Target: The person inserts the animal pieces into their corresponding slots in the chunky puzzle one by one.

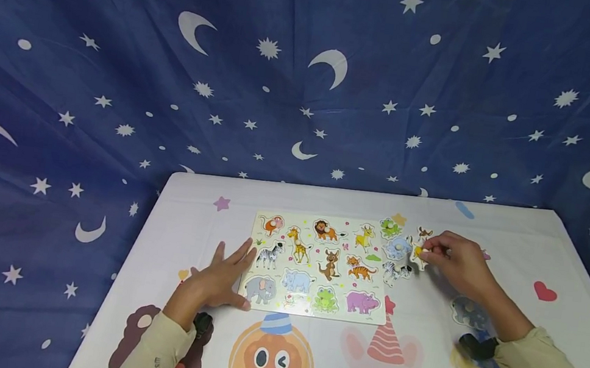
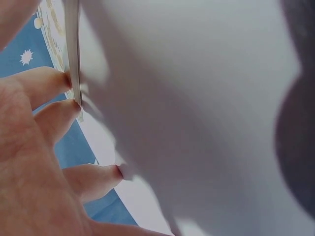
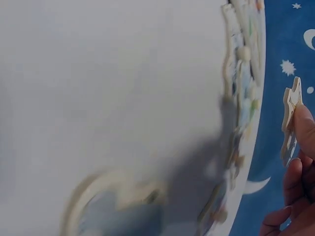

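A pale animal puzzle board point(image 1: 276, 270) lies on the table, with a monkey piece point(image 1: 271, 224) and a lion piece point(image 1: 325, 231) showing knobs in its upper row. My left hand point(image 1: 219, 280) rests at the board's left edge, fingers spread; in the left wrist view, fingertips point(image 2: 64, 81) touch the board's side. Right of the board, my right hand point(image 1: 454, 260) pinches a pale and yellow animal puzzle piece point(image 1: 417, 257) between thumb and fingers. The right wrist view shows this puzzle piece point(image 3: 289, 123) edge-on and raised, its picture mostly hidden.
Loose pieces lie by the board's right side: a frog point(image 1: 391, 228), a blue rhino point(image 1: 396, 247) and a zebra point(image 1: 396, 273). A grey elephant piece point(image 1: 469, 313) sits beneath the right forearm. The tablecloth point(image 1: 328, 360) has cartoon prints; a blue starry curtain point(image 1: 285, 84) hangs behind.
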